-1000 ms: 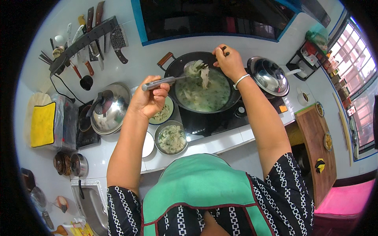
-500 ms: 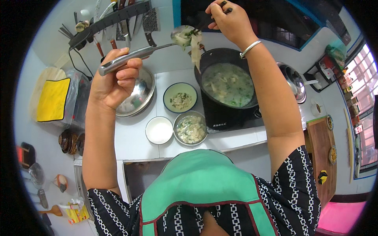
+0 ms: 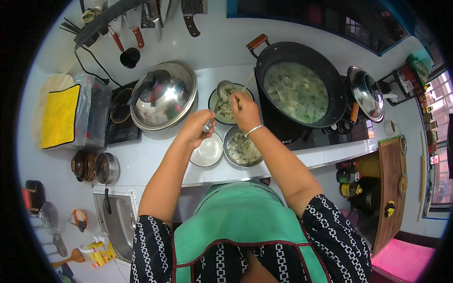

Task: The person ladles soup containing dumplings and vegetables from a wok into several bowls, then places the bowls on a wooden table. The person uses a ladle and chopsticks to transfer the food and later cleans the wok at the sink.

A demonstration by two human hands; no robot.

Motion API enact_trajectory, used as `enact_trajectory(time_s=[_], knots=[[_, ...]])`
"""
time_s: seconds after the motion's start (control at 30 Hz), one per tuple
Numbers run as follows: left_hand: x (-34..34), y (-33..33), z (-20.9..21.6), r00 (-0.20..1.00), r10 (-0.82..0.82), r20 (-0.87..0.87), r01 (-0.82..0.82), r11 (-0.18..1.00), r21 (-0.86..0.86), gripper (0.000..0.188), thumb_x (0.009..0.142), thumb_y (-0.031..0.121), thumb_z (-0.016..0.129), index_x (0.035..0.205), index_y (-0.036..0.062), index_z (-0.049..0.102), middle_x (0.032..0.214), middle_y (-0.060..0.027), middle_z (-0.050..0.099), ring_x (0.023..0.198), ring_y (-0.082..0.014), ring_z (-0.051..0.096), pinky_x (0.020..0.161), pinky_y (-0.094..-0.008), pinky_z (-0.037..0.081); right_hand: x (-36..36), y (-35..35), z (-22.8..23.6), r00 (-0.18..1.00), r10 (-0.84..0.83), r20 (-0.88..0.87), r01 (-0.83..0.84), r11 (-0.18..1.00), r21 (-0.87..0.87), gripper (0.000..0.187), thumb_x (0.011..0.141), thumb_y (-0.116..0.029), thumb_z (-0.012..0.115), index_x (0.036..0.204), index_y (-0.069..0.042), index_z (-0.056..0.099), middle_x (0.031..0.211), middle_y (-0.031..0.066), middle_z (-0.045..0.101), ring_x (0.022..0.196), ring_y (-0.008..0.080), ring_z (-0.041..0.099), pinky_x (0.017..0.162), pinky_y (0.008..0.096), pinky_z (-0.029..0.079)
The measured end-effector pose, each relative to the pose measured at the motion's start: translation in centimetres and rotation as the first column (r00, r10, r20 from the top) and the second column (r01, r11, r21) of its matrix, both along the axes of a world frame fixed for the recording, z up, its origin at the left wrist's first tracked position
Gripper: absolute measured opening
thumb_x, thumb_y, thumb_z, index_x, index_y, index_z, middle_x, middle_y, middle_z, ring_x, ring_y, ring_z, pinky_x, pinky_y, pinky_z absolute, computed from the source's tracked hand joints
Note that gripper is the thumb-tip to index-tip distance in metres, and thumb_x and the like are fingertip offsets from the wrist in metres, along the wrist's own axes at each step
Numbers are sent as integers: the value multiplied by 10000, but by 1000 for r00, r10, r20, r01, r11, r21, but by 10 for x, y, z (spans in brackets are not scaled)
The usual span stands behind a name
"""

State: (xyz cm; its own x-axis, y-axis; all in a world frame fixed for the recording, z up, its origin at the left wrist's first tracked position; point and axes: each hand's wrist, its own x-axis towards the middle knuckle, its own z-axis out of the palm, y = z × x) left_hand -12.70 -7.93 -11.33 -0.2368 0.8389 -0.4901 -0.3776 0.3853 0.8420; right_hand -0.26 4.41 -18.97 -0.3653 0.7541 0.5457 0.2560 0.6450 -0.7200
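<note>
My left hand (image 3: 197, 128) grips the steel handle of a ladle (image 3: 225, 88), whose head is over the pale green bowl (image 3: 212, 102) with a dark rim. Closed beside it, my right hand (image 3: 244, 111) holds chopsticks, mostly hidden now by the fingers. Wide pale noodles (image 3: 227, 109) with bits of greens are in the green bowl. A metal bowl (image 3: 228, 153) with similar food stands just nearer to me, touching or close to a white bowl (image 3: 206, 152). To the right, a deep black pot (image 3: 340, 89) of cloudy soup with greens sits on the black cooktop (image 3: 302, 141).
Left of the bowls is a large domed steel lid (image 3: 174, 96). Another lid (image 3: 365, 96) leans right of the pot. A small saucepan (image 3: 106, 168) stands near the sink (image 3: 120, 226). Knives and a cleaver (image 3: 191, 23) hang on the back wall.
Both hands have come down from above the pot's left side to the green bowl, bringing the ladle and noodles with them. The view has shifted, showing more of the pot and lid.
</note>
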Motion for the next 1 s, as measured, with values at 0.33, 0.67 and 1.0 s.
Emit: enact_trajectory(time_s=[0.33,0.67,1.0], knots=[[2,-18,-28,516,-295,-804,225,953,-204,707,688,217,585,1307,-40,358,670,-122,614,615,-224,601,606,-316,466,44,-28,-2,996,23,87,-5,980,-199,137,860,-156,529,917,-65,615,890,134,583,759,320,585,653,365,470],[18,-58,-13,1000,-7,24,6,999,49,532,833,146,502,1317,-18,353,674,-28,503,475,-86,435,422,-211,338,160,-104,-36,946,-245,-214,2,662,-750,131,883,-90,502,925,4,582,835,78,576,721,180,616,617,247,484],[94,-110,-22,956,205,210,-232,966,115,400,886,227,467,1194,-28,446,769,-38,544,487,-71,451,400,-197,348,189,-146,-76,848,-278,-451,-496,-118,-860,290,872,-148,568,1097,28,518,950,97,583,862,204,621,768,296,519]])
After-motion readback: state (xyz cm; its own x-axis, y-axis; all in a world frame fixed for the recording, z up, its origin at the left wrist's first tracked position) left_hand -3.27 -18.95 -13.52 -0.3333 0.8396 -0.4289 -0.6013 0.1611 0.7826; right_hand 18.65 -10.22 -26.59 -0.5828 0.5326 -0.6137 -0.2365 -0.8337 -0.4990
